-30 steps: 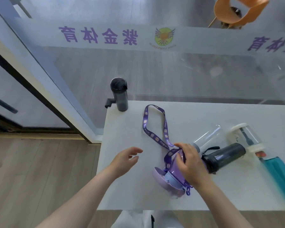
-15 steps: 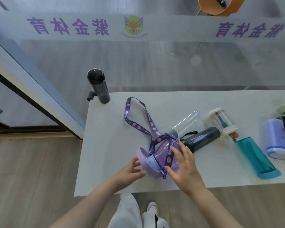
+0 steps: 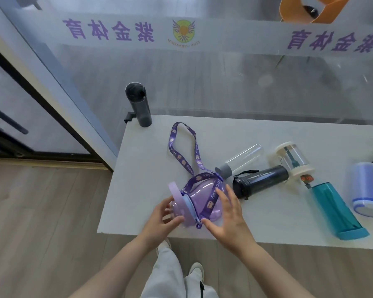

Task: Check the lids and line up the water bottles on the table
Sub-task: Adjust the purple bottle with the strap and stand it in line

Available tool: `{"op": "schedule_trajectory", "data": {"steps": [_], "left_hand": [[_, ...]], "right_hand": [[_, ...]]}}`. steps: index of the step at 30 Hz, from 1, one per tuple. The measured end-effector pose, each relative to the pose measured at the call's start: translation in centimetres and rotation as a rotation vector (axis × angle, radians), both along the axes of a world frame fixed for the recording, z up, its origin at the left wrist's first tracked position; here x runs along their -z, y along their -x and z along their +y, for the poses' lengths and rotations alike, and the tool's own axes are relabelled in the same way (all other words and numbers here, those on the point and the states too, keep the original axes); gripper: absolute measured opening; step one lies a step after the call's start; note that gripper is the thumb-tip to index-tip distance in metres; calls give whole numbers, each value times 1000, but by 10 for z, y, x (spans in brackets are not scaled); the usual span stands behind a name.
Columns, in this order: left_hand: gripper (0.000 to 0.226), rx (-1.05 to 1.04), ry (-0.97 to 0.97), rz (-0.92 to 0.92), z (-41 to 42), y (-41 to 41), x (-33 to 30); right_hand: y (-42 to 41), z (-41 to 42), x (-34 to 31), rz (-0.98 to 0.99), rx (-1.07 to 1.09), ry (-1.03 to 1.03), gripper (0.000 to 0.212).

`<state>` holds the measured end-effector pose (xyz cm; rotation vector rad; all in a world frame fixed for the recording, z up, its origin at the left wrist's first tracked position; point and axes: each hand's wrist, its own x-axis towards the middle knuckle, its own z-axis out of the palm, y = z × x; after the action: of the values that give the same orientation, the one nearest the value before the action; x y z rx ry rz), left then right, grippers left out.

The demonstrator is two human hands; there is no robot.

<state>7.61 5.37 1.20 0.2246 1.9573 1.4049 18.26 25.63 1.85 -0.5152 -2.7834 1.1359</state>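
Seven bottles are visible on the white tabletop [image 3: 138, 190]: one dark grey bottle [image 3: 139, 107] stands upright at the far left corner, seemingly the start of the line; six lie flat. The round translucent purple bottle with printed strap [image 3: 202, 198] lies near the front edge. The left hand [image 3: 162, 220] pinches its lilac lid [image 3: 179, 203], apparently testing it; the right hand [image 3: 228, 220], fingers spread, steadies the body.

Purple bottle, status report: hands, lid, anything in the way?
Left hand on the lid end of the lying purple bottle. Right hand spread on its body. Strap trails across table. Black bottle lies close beside.
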Motion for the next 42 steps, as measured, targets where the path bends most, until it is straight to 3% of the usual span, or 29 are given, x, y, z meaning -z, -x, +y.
{"op": "schedule_trajectory", "data": {"steps": [7,10,13,16,19,21,30,32,35,38,42], "left_hand": [[85,-195,23,220,-21,-7,-20],[81,-181,17,315,-22,-9,-29],[72,-91,57,401,-20,-9,-35],[64,-83,64,445,-12,-9,-44],[61,-119,103,502,3,-4,-48],[64,-133,157,529,17,0,-51],[66,-119,260,484,55,13,-57],[65,-70,250,445,58,17,-57],[66,0,183,357,53,22,-55],[54,-57,48,266,43,24,-51],[58,-115,-26,215,27,25,-31]], "right_hand": [[17,-18,4,-35,26,341,81],[25,-22,7,-71,66,506,79],[34,-19,6,-94,99,590,59],[44,-11,8,-169,127,704,52],[54,-7,3,-221,138,819,25],[57,-6,-3,-244,171,889,24],[25,-4,-16,-46,220,880,23],[16,-7,-11,-43,159,813,41],[10,-12,-11,-40,110,743,58],[15,-15,-13,-46,89,721,67],[28,-18,-13,-35,148,677,57]]}}
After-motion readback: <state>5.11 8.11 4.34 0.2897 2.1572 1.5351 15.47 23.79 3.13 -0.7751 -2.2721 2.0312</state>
